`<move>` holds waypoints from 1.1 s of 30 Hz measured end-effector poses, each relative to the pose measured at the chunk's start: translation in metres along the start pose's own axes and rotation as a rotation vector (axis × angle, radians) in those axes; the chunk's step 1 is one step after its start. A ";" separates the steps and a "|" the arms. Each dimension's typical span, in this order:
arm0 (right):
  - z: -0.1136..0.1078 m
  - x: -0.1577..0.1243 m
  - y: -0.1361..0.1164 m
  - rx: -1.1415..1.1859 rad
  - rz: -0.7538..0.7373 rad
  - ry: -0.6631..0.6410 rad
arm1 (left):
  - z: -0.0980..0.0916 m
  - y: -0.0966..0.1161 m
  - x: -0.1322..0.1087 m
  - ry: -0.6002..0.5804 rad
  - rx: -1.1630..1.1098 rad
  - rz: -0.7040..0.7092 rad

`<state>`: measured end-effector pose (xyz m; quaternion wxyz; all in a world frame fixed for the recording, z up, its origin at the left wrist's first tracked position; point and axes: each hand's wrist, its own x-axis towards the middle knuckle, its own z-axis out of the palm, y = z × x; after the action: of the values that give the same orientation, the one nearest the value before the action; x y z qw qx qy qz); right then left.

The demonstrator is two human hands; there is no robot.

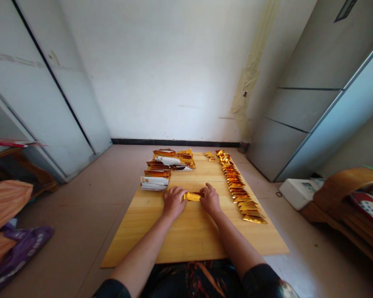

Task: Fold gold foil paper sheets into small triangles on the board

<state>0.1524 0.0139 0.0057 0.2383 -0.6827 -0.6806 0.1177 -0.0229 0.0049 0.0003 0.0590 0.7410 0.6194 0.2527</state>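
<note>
Between my two hands a small gold foil packet (193, 196) lies lengthwise near the middle of the wooden board (186, 236). My left hand (174, 202) grips its left end, the fingers closed on it. At the other end my right hand (210, 199) pinches the foil. Just beyond my left hand stand rows of white packets (154, 182) and brown-gold packets (157, 174). Along the board's right side runs a long row of shiny gold packets (238, 186), overlapping each other.
A few small gold pieces (210, 156) lie at the board's far edge. Behind is a white wall (161, 82). A grey refrigerator (298, 95) stands right, above a white box (300, 192) and wooden furniture (338, 194). Orange and purple bags (21, 252) sit at left.
</note>
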 end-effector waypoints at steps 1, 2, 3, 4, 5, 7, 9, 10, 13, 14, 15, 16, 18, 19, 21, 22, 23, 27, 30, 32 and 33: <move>0.001 -0.001 0.001 0.015 -0.028 0.027 | 0.001 -0.001 0.000 0.022 -0.004 0.031; 0.001 -0.003 0.001 0.032 -0.058 0.053 | 0.002 -0.001 0.000 0.045 -0.008 0.063; 0.002 -0.004 0.002 0.048 -0.088 0.078 | 0.003 -0.002 -0.001 0.070 -0.013 0.091; 0.003 -0.006 0.002 0.064 -0.118 0.100 | 0.004 -0.002 -0.001 0.096 -0.020 0.113; 0.004 -0.007 0.003 0.078 -0.147 0.118 | 0.004 -0.001 -0.001 0.120 -0.029 0.132; 0.006 -0.009 0.005 0.097 -0.195 0.142 | 0.004 0.000 -0.002 0.159 -0.045 0.165; 0.008 -0.009 0.007 0.108 -0.219 0.153 | 0.005 0.001 -0.002 0.184 -0.052 0.203; 0.009 -0.009 0.008 0.111 -0.222 0.156 | 0.005 0.001 -0.003 0.194 -0.053 0.224; 0.010 -0.010 0.009 0.106 -0.232 0.153 | 0.005 0.002 -0.003 0.229 -0.054 0.279; 0.010 -0.010 0.009 0.102 -0.237 0.149 | 0.005 0.002 -0.004 0.239 -0.053 0.293; 0.010 -0.010 0.010 0.099 -0.239 0.146 | 0.005 0.003 -0.004 0.249 -0.049 0.304; 0.010 -0.010 0.010 0.098 -0.239 0.144 | 0.004 0.003 -0.005 0.260 -0.044 0.309; 0.009 -0.010 0.010 0.100 -0.228 0.146 | 0.001 0.005 -0.006 0.289 -0.028 0.305; 0.008 -0.010 0.010 0.101 -0.221 0.147 | -0.002 0.007 -0.008 0.301 -0.016 0.300; 0.007 -0.010 0.011 0.100 -0.215 0.146 | -0.006 0.010 -0.010 0.294 0.017 0.305; 0.007 -0.010 0.011 0.098 -0.216 0.144 | -0.007 0.011 -0.012 0.268 0.039 0.318; 0.007 -0.010 0.011 0.096 -0.217 0.142 | -0.008 0.012 -0.013 0.233 0.062 0.336; 0.006 -0.009 0.010 0.081 -0.218 0.130 | -0.008 0.014 -0.013 0.126 0.114 0.380; 0.003 -0.010 0.012 0.073 -0.226 0.106 | -0.005 0.013 -0.012 0.086 0.108 0.352; 0.001 -0.010 0.014 0.076 -0.233 0.082 | -0.003 0.011 -0.011 0.050 0.081 0.325; -0.001 -0.010 0.015 0.081 -0.235 0.069 | -0.003 0.010 -0.010 0.033 0.058 0.310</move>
<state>0.1656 0.0046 -0.0029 0.3014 -0.5915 -0.7421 0.0927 -0.0159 -0.0075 0.0039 -0.0125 0.8249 0.5054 0.2531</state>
